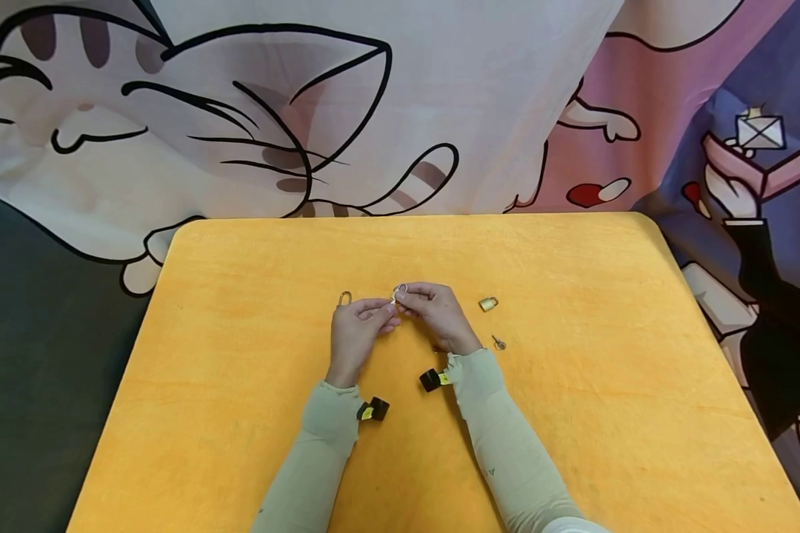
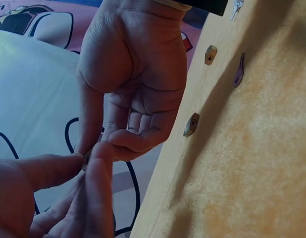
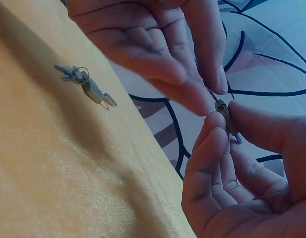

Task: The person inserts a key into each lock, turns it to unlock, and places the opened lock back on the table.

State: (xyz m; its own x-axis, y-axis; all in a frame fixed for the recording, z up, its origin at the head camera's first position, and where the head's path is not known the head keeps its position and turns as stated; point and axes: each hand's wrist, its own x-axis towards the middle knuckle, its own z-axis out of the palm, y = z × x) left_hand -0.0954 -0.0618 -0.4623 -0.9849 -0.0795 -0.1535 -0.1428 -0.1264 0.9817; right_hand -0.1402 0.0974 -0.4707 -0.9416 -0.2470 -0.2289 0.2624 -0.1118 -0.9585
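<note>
Key [image 3: 213, 95] meets padlock [image 3: 222, 110] above the tabletop [image 1: 573, 444]

Both hands are raised over the tabletop, around the middle of its width and nearer its far edge. The right hand [image 1: 443, 318] pinches the padlock between thumb and fingers, keyhole towards the other hand. The left hand [image 1: 358, 337] has a narrow grip on the key, whose tip is at the keyhole; how deep it sits cannot be told.

On the tabletop, towards its left edge from the hands, lies the left lock [image 3: 93, 93], joined by a ring [image 3: 82, 75] to a bunch of keys [image 3: 69, 73]. Towards the right edge lies the right lock [image 1: 488, 304], with the right keys [image 1: 500, 344] apart from it on the side away from the far edge. The left wrist view also shows a middle lock [image 2: 191, 125], further from the right edge than the right lock, and a lone key [image 2: 239, 74] on the tabletop near both.

Pale sleeves [image 1: 527, 451] cover the forearms, and a small black box [image 1: 430, 380] sits at each wrist. Past the far edge hangs a cloth [image 1: 480, 96] with a cat drawing [image 1: 273, 96].
</note>
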